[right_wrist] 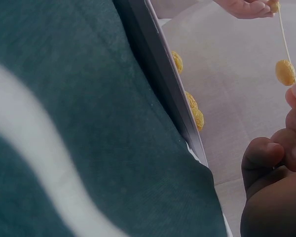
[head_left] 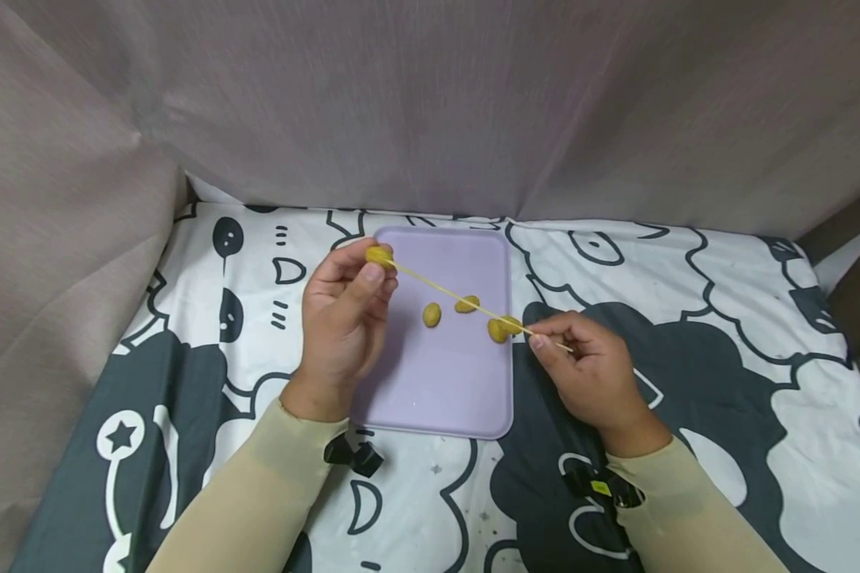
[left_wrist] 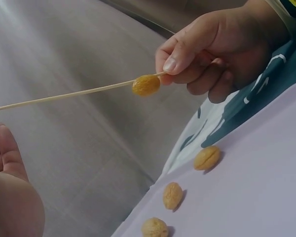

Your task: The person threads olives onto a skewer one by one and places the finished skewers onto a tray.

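Observation:
Over the upper left of the purple tray, my left hand [head_left: 349, 318] pinches a wrinkled yellow fruit [head_left: 380, 255] between thumb and fingers. A thin wooden skewer [head_left: 437, 286] runs from this fruit down to the right. Near its other end my right hand [head_left: 593, 366] pinches the skewer with thumb and forefinger, and a short tip sticks out past the fingers. A second yellow fruit [left_wrist: 146, 85] sits on the skewer right beside the right fingertips. In the right wrist view, that fruit [right_wrist: 285, 73] hangs just ahead of the fingers.
The purple tray [head_left: 437, 398] lies beneath the hands. On it are three loose yellow fruits, such as the left one [head_left: 431, 314] and the middle one [head_left: 467, 304]. A black-and-white patterned cloth [head_left: 688, 358] covers the table. Grey fabric [head_left: 430, 119] hangs behind.

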The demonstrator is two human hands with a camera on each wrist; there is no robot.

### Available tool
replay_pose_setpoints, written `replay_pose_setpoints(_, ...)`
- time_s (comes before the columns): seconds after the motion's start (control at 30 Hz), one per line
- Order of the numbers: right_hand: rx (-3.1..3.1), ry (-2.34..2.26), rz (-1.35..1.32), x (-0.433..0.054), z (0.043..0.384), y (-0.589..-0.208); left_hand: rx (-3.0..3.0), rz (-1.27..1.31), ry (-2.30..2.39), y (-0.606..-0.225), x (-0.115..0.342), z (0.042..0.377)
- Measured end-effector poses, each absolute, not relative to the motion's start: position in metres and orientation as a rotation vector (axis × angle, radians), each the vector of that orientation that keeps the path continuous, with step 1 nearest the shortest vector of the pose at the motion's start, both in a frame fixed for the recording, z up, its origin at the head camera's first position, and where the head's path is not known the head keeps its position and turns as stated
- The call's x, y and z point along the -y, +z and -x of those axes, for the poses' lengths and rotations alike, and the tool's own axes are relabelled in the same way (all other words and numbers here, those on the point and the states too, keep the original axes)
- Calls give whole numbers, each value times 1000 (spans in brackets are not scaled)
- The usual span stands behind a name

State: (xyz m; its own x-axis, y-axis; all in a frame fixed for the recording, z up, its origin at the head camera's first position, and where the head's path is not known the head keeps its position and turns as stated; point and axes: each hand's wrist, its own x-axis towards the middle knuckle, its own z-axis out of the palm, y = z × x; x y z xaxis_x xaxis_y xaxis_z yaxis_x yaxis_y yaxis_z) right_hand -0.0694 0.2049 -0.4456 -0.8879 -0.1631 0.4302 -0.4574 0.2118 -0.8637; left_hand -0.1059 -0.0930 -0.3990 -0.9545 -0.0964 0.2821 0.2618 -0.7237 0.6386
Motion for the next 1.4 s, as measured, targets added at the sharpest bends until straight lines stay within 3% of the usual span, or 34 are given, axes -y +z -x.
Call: replay_pose_setpoints(1.4, 2231, 1775, -599, -206, 70, -446, 1302, 451, -2570, -408, 86, 100)
